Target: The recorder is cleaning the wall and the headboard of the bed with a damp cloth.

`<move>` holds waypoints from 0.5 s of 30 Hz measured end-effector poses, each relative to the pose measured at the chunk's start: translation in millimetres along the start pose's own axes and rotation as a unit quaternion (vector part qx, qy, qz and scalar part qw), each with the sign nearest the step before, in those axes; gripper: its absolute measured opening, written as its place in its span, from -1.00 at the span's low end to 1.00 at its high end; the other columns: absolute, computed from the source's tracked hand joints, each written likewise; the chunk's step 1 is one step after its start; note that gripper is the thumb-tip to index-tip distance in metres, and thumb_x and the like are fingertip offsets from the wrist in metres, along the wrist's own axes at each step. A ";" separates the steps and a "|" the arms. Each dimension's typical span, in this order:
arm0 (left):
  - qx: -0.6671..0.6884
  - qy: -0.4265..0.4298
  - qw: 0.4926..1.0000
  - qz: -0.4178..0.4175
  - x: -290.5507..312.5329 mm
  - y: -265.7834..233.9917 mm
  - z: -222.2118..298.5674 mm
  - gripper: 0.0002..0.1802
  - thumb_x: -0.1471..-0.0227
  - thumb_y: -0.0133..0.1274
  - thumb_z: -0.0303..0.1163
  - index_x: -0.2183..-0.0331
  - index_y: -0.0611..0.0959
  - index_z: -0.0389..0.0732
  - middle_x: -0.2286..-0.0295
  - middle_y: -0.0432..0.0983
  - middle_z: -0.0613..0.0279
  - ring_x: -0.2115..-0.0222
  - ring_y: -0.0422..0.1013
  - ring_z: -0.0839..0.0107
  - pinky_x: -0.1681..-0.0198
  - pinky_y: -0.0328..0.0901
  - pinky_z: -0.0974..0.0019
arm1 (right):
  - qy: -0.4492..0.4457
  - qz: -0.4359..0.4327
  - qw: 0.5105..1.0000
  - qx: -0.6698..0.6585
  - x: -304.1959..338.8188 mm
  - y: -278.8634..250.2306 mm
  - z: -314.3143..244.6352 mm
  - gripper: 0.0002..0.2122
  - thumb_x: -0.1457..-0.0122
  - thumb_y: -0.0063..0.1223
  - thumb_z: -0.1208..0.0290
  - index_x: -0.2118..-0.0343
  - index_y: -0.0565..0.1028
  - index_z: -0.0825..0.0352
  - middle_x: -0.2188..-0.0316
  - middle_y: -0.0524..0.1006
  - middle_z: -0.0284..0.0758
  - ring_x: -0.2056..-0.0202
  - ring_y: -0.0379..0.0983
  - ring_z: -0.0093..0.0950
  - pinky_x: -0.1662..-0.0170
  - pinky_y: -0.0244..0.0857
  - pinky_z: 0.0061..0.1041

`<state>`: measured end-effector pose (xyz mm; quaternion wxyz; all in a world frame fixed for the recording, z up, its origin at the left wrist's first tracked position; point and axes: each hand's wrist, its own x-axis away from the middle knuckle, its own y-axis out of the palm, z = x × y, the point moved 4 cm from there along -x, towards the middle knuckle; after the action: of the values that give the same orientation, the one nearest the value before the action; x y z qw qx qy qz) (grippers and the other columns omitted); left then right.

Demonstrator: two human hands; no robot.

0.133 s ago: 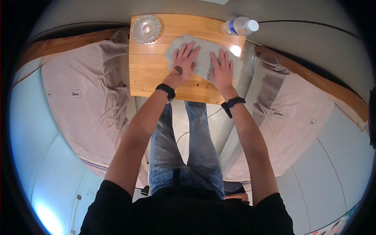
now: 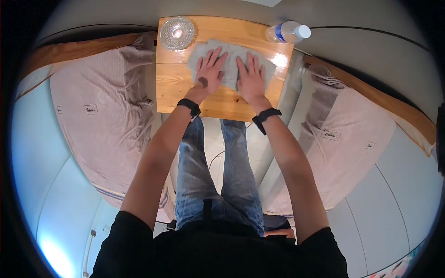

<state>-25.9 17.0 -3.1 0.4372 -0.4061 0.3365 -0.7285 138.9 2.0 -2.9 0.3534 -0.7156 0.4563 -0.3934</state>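
Grey cloth (image 2: 231,60) lies spread on the tabletop beneath both hands. The left hand (image 2: 211,74) is placed palm down on the left part of the cloth, with fingers extended and slightly parted. The right hand (image 2: 251,81) is placed palm down on the right part, with fingers likewise extended and parted. Neither hand is closed around anything; both press or rest flat, and the amount of pressure cannot be told. A strip of cloth shows between the hands.

Each wrist carries a black band: left band (image 2: 189,106), right band (image 2: 266,116). The cloth occupies the middle of the wooden table (image 2: 175,83), with bare wood on its left and near sides. A clear glass dish (image 2: 177,33) sits at the far left corner, just beside the cloth. A clear bottle (image 2: 283,32) with a blue label and white cap is located at the far right corner. Pink covers flank the table: left cover (image 2: 99,129), right cover (image 2: 343,153). Blue jeans (image 2: 192,162) show below the near edge.
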 end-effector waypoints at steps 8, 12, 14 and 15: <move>0.031 -0.031 0.998 0.044 62.9 -1.5 -50.1 -0.19 0.02 0.04 -0.47 -0.28 0.22 0.01 -0.32 -0.05 0.27 -0.33 -0.10 0.13 -0.32 -0.17 -0.14 | -0.034 0.006 0.998 0.052 1.4 40.1 -69.6 -0.35 -0.10 0.03 0.42 -0.31 0.17 0.08 -0.38 -0.03 -0.17 -0.38 -0.13 -0.15 -0.32 -0.23 0.12; 0.060 -0.039 0.997 0.018 106.7 -4.5 -75.0 -0.19 0.02 0.03 -0.48 -0.28 0.21 -0.01 -0.32 -0.05 0.20 -0.33 -0.10 0.11 -0.32 -0.15 -0.10 | -0.026 -0.010 0.998 0.064 14.2 59.4 -102.6 -0.37 -0.12 -0.03 0.43 -0.31 0.17 0.08 -0.38 0.00 -0.17 -0.38 -0.12 -0.15 -0.32 -0.22 0.12; 0.082 -0.039 0.996 0.012 124.9 -7.9 -93.3 -0.19 0.01 0.04 -0.48 -0.29 0.20 -0.01 -0.32 -0.04 0.16 -0.33 -0.09 0.09 -0.32 -0.16 -0.10 | -0.043 -0.009 0.996 0.076 11.9 68.2 -122.4 -0.36 -0.11 -0.03 0.44 -0.32 0.16 0.07 -0.38 0.00 -0.17 -0.38 -0.12 -0.15 -0.33 -0.23 0.12; 0.090 -0.037 0.995 0.007 134.3 -10.4 -104.8 -0.17 0.02 0.04 -0.49 -0.29 0.20 -0.02 -0.32 -0.04 0.14 -0.33 -0.10 0.08 -0.32 -0.14 -0.10 | -0.045 -0.011 0.996 0.079 10.6 72.6 -133.0 -0.36 -0.11 -0.03 0.44 -0.32 0.16 0.07 -0.38 0.00 -0.17 -0.38 -0.12 -0.15 -0.33 -0.23 0.12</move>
<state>-161.1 -87.0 -0.8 0.4896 -0.3891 0.2561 -0.7371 -3.2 -51.6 -4.5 0.4240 -0.7076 0.3996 -0.3997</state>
